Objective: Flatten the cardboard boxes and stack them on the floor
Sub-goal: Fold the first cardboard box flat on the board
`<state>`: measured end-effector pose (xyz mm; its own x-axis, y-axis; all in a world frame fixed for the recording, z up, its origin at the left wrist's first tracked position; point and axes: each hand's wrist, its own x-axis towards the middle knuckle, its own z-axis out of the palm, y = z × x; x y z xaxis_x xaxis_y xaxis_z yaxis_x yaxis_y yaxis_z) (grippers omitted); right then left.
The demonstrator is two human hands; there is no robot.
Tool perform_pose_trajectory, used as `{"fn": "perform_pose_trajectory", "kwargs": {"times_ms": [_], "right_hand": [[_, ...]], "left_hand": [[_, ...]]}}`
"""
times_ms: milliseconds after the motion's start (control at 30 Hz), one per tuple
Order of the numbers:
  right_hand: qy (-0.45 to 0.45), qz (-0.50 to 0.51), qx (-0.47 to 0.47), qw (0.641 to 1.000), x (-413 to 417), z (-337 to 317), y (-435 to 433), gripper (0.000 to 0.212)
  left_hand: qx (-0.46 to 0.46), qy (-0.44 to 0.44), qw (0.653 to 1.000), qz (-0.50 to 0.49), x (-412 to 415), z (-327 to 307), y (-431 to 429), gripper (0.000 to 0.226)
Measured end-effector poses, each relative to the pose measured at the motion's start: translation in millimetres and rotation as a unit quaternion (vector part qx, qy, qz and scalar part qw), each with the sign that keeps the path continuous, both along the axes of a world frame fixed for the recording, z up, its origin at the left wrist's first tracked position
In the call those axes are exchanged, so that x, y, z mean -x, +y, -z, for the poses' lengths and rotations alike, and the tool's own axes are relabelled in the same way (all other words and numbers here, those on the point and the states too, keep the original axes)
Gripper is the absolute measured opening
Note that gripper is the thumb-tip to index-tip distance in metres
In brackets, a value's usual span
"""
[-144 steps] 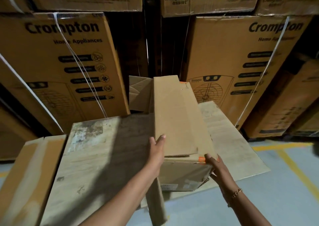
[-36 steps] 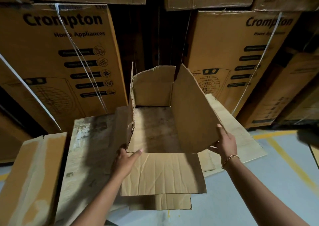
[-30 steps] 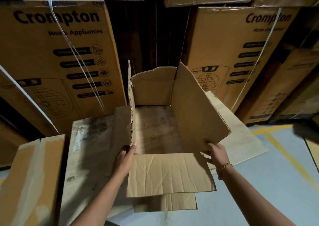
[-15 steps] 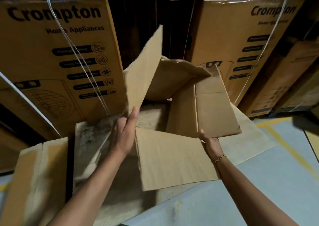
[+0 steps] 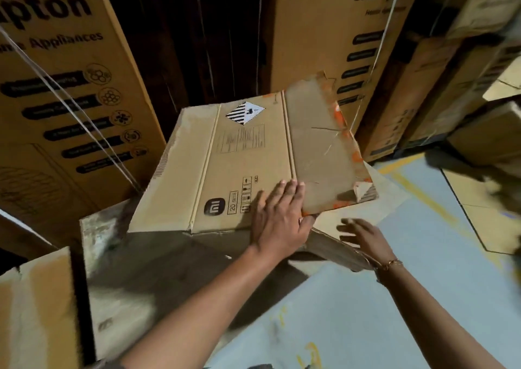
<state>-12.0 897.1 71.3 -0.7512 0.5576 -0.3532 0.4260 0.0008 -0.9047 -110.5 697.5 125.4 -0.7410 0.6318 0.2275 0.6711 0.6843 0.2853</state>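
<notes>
Cardboard box point(image 5: 242, 154), one, flattened, lay tilted over one pale cardboard sheet point(image 5: 112, 227) on the floor point(image 5: 366, 312). Left hand point(image 5: 279, 216) pressed flat on its near edge, fingers straight. Right hand point(image 5: 363, 236) hovered beside it, fingers spread, empty. Two tall printed cartons point(image 5: 64, 100) stood behind.

Warehouse: stacked strapped appliance cartons point(image 5: 332, 44), painted floor point(image 5: 394, 298).
</notes>
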Motion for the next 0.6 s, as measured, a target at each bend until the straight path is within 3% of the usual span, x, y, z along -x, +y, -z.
{"fn": "perform_pose_trajectory", "kwargs": {"times_ms": [67, 133, 200, 267, 333, 433, 600], "right_hand": [[0.108, 0.110, -0.069, 0.986, -13, -30, -5, 0.018], [0.164, 0.172, -0.240, 0.941, -25, -59, -15, 0.024], [0.175, 0.122, -0.429, 0.878, -29, -81, -32, 0.034], [0.128, -0.013, -0.537, 0.834, -24, -87, -49, 0.048], [0.026, -0.153, -0.542, 0.826, -13, -78, -57, 0.066], [-0.095, -0.283, -0.532, 0.792, 5, -54, -54, 0.082], [-0.093, -0.317, -0.598, 0.730, 37, -49, -46, 0.094]], "left_hand": [[0.033, -0.003, 0.999, 0.021, 1, 6, 18, 0.072], [0.067, -0.009, 0.997, 0.039, 3, 11, 29, 0.073], [0.088, -0.012, 0.993, 0.073, 8, 11, 35, 0.075], [0.097, -0.027, 0.986, 0.135, 17, 5, 31, 0.077], [0.096, -0.049, 0.981, 0.159, 31, 0, 12, 0.073], [0.140, -0.066, 0.984, 0.086, 63, 2, -47, 0.099], [0.205, -0.036, 0.978, 0.023, 101, 13, -138, 0.127]]}}
